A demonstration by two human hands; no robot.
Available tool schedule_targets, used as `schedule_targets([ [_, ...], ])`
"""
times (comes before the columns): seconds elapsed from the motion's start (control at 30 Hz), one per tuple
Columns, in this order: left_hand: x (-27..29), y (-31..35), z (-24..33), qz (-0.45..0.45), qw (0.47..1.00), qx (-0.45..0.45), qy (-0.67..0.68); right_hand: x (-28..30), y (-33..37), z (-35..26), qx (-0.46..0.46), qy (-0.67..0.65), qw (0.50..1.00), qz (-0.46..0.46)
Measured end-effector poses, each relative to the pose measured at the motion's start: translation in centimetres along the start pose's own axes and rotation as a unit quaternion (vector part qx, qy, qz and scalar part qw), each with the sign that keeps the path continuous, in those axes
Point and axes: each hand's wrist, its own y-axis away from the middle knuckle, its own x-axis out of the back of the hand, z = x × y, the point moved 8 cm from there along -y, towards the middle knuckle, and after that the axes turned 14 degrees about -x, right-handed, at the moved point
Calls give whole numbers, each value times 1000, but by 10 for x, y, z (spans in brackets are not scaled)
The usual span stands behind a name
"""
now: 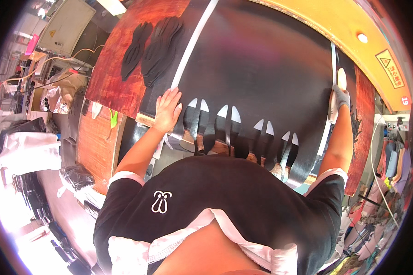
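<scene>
A wide black sheet (261,68) covers the table in front of me. My left hand (168,110) lies palm down at its left side with the fingers stretched out, by the lower end of a white strip (195,43). Along the near edge are several sole-shaped cut-outs (223,126) with white tips, to the right of my left hand. My right hand (341,97), in a grey glove, is at the sheet's far right side, its fingers closed. A pale elongated piece (342,78) shows above this hand and a whitish block (332,112) below it; what it grips is partly hidden.
Black insole-shaped pieces (163,48) lie on a red-brown board (112,68) at the left. An orange machine beam (344,27) with a warning label crosses the far side. Plastic bags (30,149) sit at far left; colourful pieces (392,160) hang at far right.
</scene>
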Motion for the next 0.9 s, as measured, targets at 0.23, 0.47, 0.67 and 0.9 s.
schedule_targets([
  [0.23,-5,0,-6,11,999,-37,32,4,103,-66,50,-251,949,-182],
  [0.47,-7,-2,-21,-12,990,-96,100,-82,289,-165,120,-349,883,-291],
  [0.67,-6,-3,-24,21,980,-120,160,-208,408,-210,70,-286,915,-276],
  [0.9,-4,-4,-27,32,976,-120,181,-251,460,-245,-8,46,997,-61],
])
